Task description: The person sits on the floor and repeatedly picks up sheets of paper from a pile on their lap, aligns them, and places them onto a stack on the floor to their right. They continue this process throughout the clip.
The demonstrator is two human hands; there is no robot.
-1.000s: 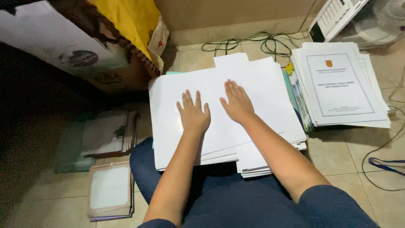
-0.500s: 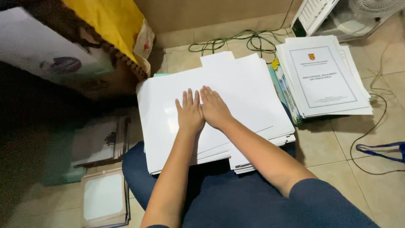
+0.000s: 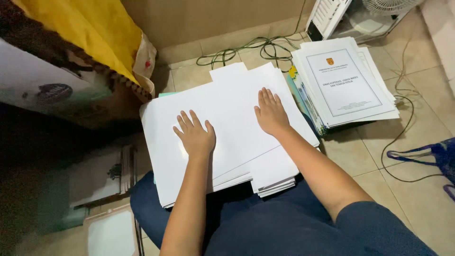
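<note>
A thick, uneven stack of blank white sheets [image 3: 232, 102] lies across my lap and onto the tiled floor. My left hand [image 3: 194, 135] rests flat on the left part of the top sheet, fingers spread. My right hand [image 3: 270, 113] lies flat on the right part of the same sheet, fingers close together. Both palms press down on the paper and neither grips anything. The hands are well apart from each other.
A second pile of printed documents [image 3: 343, 83] sits on the floor to the right. Green cables [image 3: 246, 50] trail behind the sheets. A cardboard box with yellow cloth [image 3: 90, 28] stands at left. A white appliance [image 3: 327, 16] and a fan stand at the back right. Framed items [image 3: 111, 232] lie lower left.
My hands were side by side in the middle of the top sheet. They have slid apart, the left toward the left and the right toward the right edge.
</note>
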